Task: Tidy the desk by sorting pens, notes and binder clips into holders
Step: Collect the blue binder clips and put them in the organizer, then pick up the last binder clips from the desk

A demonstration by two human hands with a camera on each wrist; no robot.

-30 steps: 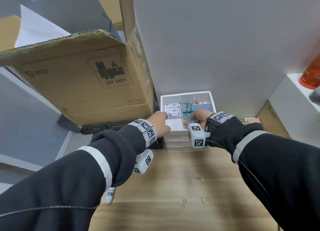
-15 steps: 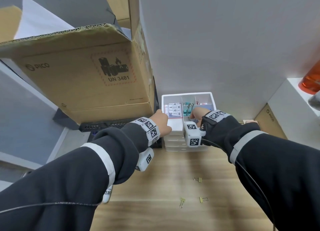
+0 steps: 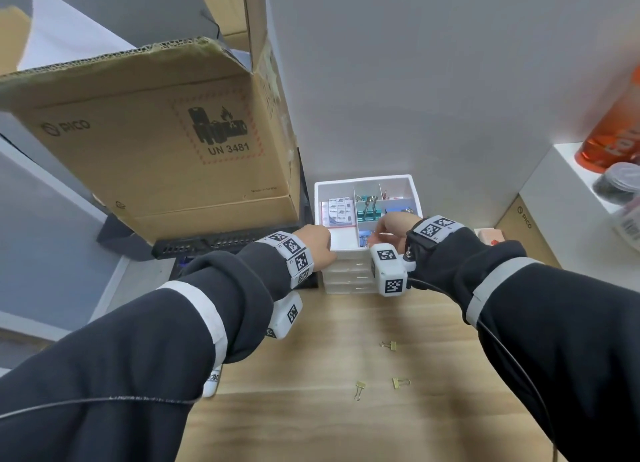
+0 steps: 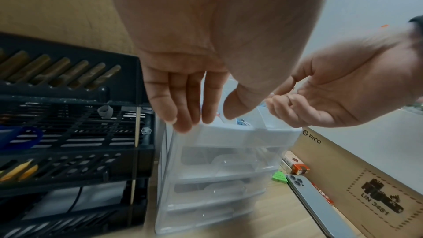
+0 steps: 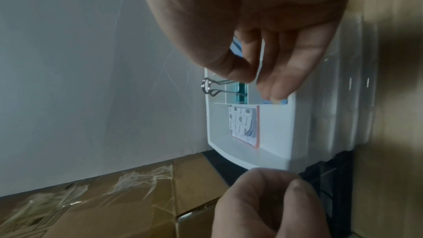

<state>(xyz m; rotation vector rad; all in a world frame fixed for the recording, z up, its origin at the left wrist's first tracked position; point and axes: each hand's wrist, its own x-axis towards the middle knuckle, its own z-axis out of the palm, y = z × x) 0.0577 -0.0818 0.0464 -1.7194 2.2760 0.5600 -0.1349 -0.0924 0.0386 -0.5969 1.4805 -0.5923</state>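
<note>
A white compartment organizer (image 3: 414, 198) stands on clear drawers (image 3: 348, 281) against the wall. It holds a note pad (image 3: 338, 212) and a teal binder clip (image 3: 369, 212), also in the right wrist view (image 5: 242, 91). My left hand (image 3: 320, 245) rests straight fingers (image 4: 183, 117) on its front left corner, thumb over the rim. My right hand (image 3: 386, 226) reaches into the front right compartment, its fingertips (image 5: 274, 88) on something blue (image 5: 283, 101). Whether it pinches that is hidden. Three gold binder clips (image 3: 389, 344) (image 3: 360, 389) (image 3: 400, 382) lie on the wooden desk.
A large cardboard box (image 3: 156, 142) sits on a black stacked tray (image 4: 75, 133) left of the organizer. Right of it are a phone (image 4: 320, 207), a PICO box (image 3: 523, 226) and a white shelf (image 3: 571, 191) with an orange bottle (image 3: 613, 139). A white pen-like thing (image 3: 212, 382) pokes out under my left sleeve.
The right hand has shifted slightly further back over the front right compartment. The left hand has stayed on the organizer's corner.
</note>
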